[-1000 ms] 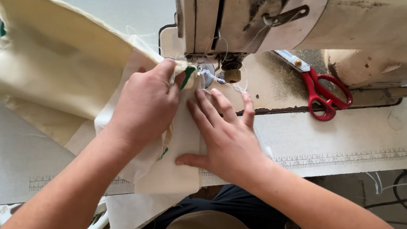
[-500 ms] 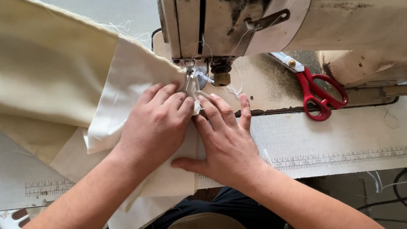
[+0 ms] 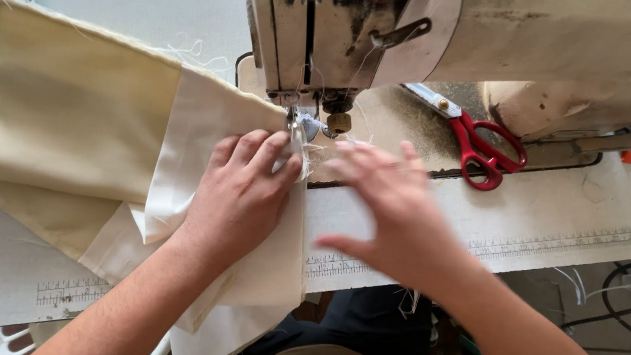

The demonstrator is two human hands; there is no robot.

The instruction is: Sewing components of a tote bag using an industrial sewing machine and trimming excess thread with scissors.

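Pressing flat on the cream fabric [image 3: 78, 111], the left hand [image 3: 242, 194] lies with its fingers spread just in front of the sewing machine [image 3: 434, 43], fingertips right by the needle and presser foot [image 3: 299, 123]; it grips nothing, only pins the white panel down. The right hand [image 3: 393, 207] hovers open and blurred just beside it, on the near side of the machine, palm down, fingers loose, holding nothing; I cannot tell whether it touches the cloth. The fabric spreads away from the machine toward the left hand's side, a folded yellowish layer under a paler one, with frayed threads along its edges, and a tail of it hangs off the near edge of the table [image 3: 555, 221]. That tabletop is pale and worn, with printed ruler strips along its front edge. Red-handled scissors [image 3: 478, 142] lie on the bed of the machine, under its grubby, chipped arm. Below the table edge, on the right hand's side of the machine, cables [image 3: 625, 296] trail over a grey floor
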